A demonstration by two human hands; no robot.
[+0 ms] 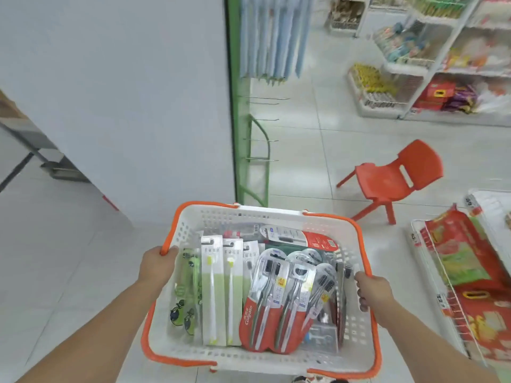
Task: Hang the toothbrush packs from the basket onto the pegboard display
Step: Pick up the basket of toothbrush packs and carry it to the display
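A white basket (pixel 193 217) with orange handles fills the lower middle of the head view, carried above the floor. My left hand (pixel 159 265) grips its left rim and my right hand (pixel 372 291) grips its right rim. Inside lie several toothbrush packs: red Colgate packs (pixel 265 308), white-and-green packs (pixel 213 288) and green cartoon packs (pixel 188 294). Ahead stands the green display rack (pixel 237 128), seen edge-on, with bare metal pegs (pixel 262 120) sticking out to the right. Blue packs (pixel 273 34) hang on its upper pegs.
A white wall panel (pixel 124 92) is directly left of the rack. A small red plastic chair (pixel 395 178) stands on the tiled floor to the right. A wire shelf of red packaged goods (pixel 470 286) is at my right, and more stocked shelves (pixel 431 59) at the back right.
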